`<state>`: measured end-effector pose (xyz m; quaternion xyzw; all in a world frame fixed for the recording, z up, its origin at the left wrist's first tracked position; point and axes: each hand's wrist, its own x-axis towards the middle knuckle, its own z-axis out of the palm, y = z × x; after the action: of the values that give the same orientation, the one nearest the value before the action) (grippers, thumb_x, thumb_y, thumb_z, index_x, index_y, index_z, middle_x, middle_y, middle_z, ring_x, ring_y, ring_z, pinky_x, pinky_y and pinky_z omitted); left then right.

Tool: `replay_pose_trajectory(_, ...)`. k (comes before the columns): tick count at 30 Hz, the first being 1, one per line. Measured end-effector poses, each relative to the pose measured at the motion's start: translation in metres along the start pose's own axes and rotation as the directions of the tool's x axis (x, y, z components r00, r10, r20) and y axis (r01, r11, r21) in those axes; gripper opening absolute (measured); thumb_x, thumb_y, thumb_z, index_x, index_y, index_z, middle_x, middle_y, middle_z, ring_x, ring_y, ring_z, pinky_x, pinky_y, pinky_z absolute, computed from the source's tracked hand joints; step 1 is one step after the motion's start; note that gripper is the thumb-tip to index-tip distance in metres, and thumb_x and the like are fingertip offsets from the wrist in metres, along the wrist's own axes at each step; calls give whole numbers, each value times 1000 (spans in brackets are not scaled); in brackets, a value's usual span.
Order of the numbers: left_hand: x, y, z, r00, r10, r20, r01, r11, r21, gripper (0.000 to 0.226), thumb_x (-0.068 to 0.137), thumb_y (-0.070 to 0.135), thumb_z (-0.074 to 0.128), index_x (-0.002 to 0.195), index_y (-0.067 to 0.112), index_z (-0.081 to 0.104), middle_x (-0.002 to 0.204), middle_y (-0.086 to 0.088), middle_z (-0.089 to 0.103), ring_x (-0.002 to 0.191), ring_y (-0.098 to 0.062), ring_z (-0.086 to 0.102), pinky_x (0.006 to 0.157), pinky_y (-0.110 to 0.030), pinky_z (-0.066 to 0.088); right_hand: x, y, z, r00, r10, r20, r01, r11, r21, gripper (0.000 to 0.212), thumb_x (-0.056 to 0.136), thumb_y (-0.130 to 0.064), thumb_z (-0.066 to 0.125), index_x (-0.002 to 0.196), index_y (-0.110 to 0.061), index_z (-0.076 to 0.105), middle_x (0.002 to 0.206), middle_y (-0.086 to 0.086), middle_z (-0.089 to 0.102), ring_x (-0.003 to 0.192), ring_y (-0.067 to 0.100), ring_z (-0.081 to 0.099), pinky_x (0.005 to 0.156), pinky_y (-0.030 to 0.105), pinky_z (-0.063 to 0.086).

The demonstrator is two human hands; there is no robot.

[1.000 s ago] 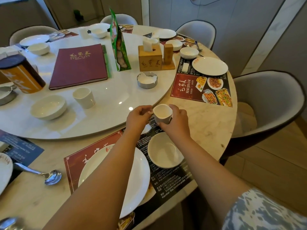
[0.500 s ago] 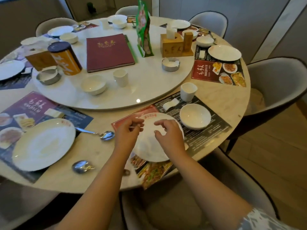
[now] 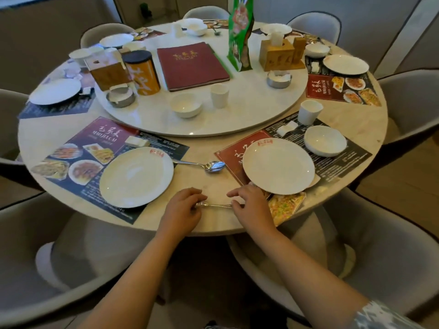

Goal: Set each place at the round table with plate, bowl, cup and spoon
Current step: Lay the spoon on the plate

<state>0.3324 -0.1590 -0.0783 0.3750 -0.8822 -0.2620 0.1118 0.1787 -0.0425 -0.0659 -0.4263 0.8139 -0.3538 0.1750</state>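
Head view: both hands, left hand [image 3: 182, 207] and right hand [image 3: 251, 206], pinch a spoon [image 3: 213, 205] at the near table edge, fingers curled closed on its ends, likely to place it by the right plate [image 3: 279, 166].

Approx. 6 plates [image 3: 136, 176], 2 spoons [image 3: 209, 165], 2 ashtrays [image 3: 278, 79], 1 menu bk [image 3: 192, 65]; far bowls [image 3: 186, 105] & cups [image 3: 219, 95] too blurry to count.

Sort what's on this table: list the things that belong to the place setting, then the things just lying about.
Setting: plate, bowl, cup, spoon under the left hand and right hand.

Lying about: menu, orange canister, green packet, ashtray.
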Motion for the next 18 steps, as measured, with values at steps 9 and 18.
replay_pose_trajectory(9, 14, 9, -8, 975, 218, 35, -221, 962, 161, 23, 92, 19, 59, 113, 23, 68, 121, 2, 60, 114, -17, 52, 97, -31, 44, -6, -2, -3, 994, -64, 91, 77, 986, -148, 33, 88, -20, 67, 120, -25, 62, 121, -4, 60, 118, 13, 49, 100, 27, 40)
replay_pose_trajectory(18, 64, 67, -31, 910, 411, 58, -415, 894, 170, 22, 93, 16, 57, 110, 24, 69, 123, 0, 58, 120, -19, 50, 117, -43, 26, -1, 0, -35, 999, 4, -52, -10, 993, -115, 22, 96, -12, 55, 116, -15, 62, 113, 2, 60, 107, 15, 50, 85, 19, 39)
